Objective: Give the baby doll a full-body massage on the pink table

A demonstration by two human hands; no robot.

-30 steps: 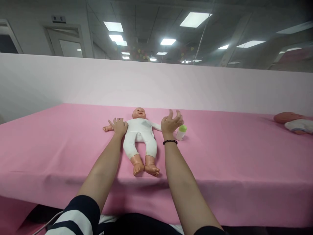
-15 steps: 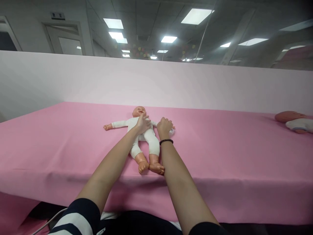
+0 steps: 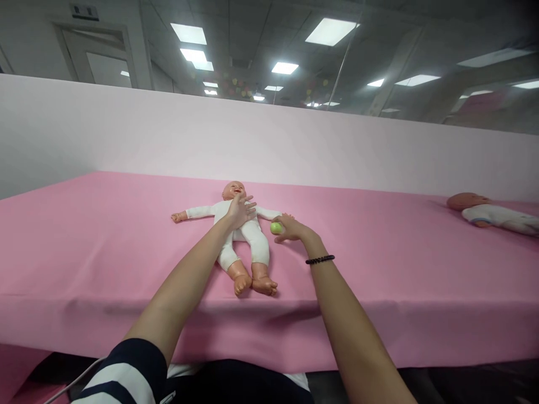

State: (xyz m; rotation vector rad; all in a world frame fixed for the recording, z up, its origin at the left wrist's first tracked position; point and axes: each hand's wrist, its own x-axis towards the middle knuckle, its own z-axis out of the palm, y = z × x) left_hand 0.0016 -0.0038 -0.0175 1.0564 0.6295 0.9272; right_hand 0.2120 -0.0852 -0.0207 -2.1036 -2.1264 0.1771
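Observation:
A baby doll [image 3: 219, 210] in a white cloth suit lies on its back, arms spread and feet towards me. My left hand [image 3: 242, 210] rests on the doll's chest just under its chin, fingers stretched apart, holding nothing. Beside the doll's outstretched arm, my right hand [image 3: 291, 228] curves its thumb and fingers around a small green round object [image 3: 276, 228]. Part of that object is hidden by the hand, so its exact kind does not show. The doll's hand on that side is partly covered by my right hand.
Pink cloth [image 3: 379, 247] covers the wide table. A second doll [image 3: 497, 216] lies at the far right. Behind the table runs a white low wall [image 3: 252, 140] with glass above. A pale cable [image 3: 78, 381] hangs at the lower left.
My right hand has opened out from a fist and turned palm down, and the green round object now shows. My left hand stays on the doll's chest. The view has shifted slightly.

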